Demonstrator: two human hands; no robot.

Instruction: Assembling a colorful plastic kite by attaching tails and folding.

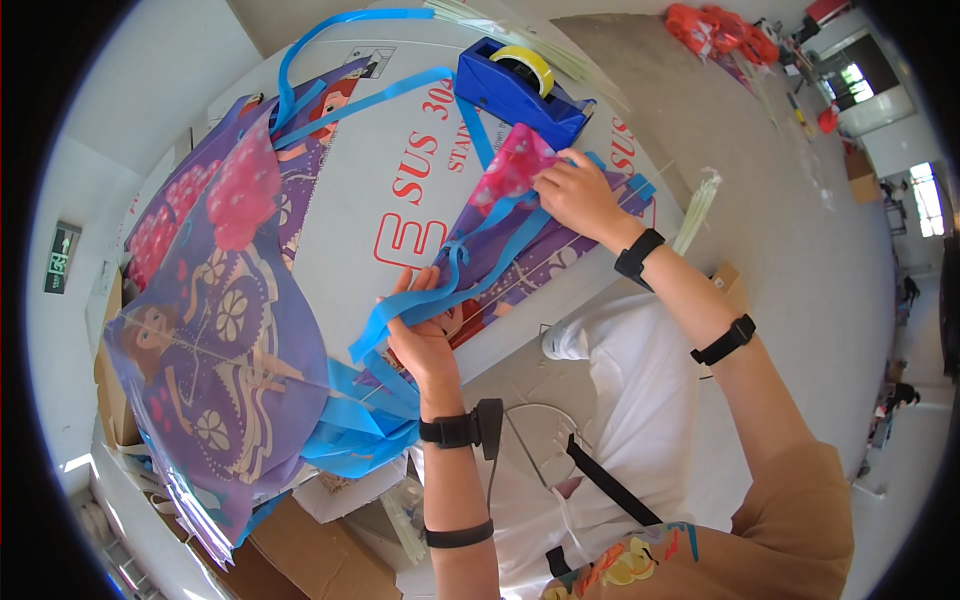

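Observation:
A folded purple and pink kite point(480, 225) with a printed figure lies on the white board point(350, 200). My right hand point(582, 198) is closed in a pinch on its pink part, beside a blue ribbon point(520, 240). The ribbon runs down along the kite, with a loop near the middle, and crosses my left hand point(425, 335). That hand lies palm up at the kite's lower end, its fingers together around the ribbon; the exact grip is partly covered by it. Just beyond my right hand stands a blue tape dispenser point(515, 100) with a yellow roll.
More purple printed kites point(225, 350) hang over the board's left side, with bunched blue ribbons point(365, 440) beside them. Thin pale sticks point(510, 35) lie at the far edge. A cardboard box point(315, 545) stands below; red bags point(720, 32) lie on the floor at far right.

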